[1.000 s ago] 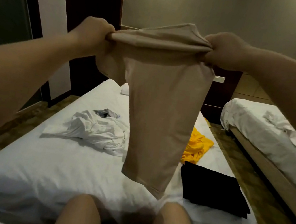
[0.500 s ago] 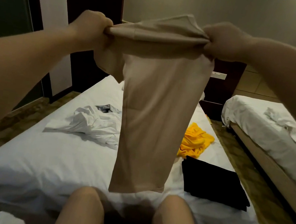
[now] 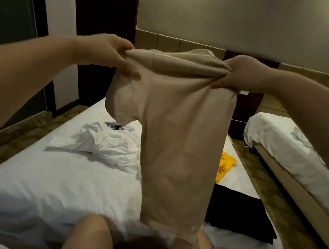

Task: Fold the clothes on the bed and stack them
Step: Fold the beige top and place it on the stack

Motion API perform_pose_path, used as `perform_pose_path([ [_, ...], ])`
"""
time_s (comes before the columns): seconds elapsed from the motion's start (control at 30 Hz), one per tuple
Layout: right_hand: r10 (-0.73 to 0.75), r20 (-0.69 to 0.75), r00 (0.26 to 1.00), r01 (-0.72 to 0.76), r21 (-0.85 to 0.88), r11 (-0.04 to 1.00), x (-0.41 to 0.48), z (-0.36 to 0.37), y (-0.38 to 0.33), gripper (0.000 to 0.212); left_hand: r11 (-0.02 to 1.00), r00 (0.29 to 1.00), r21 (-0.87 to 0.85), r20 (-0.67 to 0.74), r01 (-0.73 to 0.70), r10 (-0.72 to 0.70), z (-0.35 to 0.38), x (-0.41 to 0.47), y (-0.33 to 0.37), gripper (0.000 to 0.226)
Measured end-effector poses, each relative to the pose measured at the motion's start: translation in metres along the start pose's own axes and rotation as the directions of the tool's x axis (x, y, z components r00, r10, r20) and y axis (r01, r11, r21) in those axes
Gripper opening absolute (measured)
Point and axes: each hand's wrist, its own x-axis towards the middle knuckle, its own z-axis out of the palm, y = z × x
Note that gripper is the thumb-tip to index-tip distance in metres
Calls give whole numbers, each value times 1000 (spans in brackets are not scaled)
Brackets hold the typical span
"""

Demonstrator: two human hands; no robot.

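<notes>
Cloth (image 3: 225,165), yellow, half behind beige shirt (image 3: 179,148)

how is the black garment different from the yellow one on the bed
The black garment lies flat, folded into a neat rectangle; the yellow garment is a crumpled heap. The black garment sits nearer the person, the yellow garment farther up the bed. Both lie on the bed's right side, untouched, while the beige shirt is held up.

Single head camera, worn on person, faces forward and down along bed (image 3: 60,183) from near end. Close view; knees (image 3: 91,239) at bottom edge.
</notes>
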Motion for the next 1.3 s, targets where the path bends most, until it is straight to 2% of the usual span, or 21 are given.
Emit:
perform_pose_path([
  [0.1, 53, 67, 996, -56, 35, 998, 5, -5, 5, 23, 993, 1000, -116, 17, 8, -6, 0, 2, -4, 15],
  [0.17, 74, 86, 994, -78, 51, 996, 9, -5, 10, 28, 987, 999, -157, 43, 36, -30, 0, 4, -7, 13],
  [0.3, 57, -53, 997, -55, 38, 998, 25, 10, 19, 31, 973, 994, -210, 66, 94, -82, 7, 13, -19, 7],
  [0.43, 7, -202, 979, -38, -153, 987, 56, 43, 36, 18, 974, 985, -169, -59, 151, -163, 30, 46, -41, 4],
  [0.53, 27, -255, 966, -90, -238, 967, 87, 61, 51, 25, 956, 956, -205, -159, 211, -245, 47, 84, -63, 7],
  [0.6, 40, -258, 965, -115, -279, 953, 112, 68, 63, 22, 959, 922, -153, -276, 237, -272, 53, 114, -77, 10],
  [0.7, 44, -357, 933, -154, -285, 946, 154, 63, 81, 15, 976, 866, -36, -454, 215, -208, 50, 157, -79, 5],
  [0.87, 68, -607, 792, -215, -173, 961, 210, 3, 83, 17, 1000, 794, 7, -608, 26, -17, -8, 208, -44, 13],
  [1.0, 83, -686, 723, -232, -127, 964, 203, -40, 63, 18, 997, 696, 40, -714, -60, 70, -45, 199, -16, 14],
  [1.07, 80, -670, 738, -217, -124, 968, 182, -43, 52, 19, 994, 698, 74, -708, -77, 107, -47, 175, -11, 14],
  [1.17, 12, -593, 805, -110, -128, 986, 128, -29, 39, 16, 978, 777, 199, -604, -69, 178, -31, 113, -11, 13],
  [1.23, -50, -454, 889, -5, -120, 993, 81, -6, 30, 13, 961, 849, 275, -497, -41, 178, -6, 61, -16, 13],
  [1.3, -49, -238, 970, 23, -113, 993, 35, 31, 27, 15, 961, 901, 275, -414, -12, 130, 30, 4, -30, 11],
])
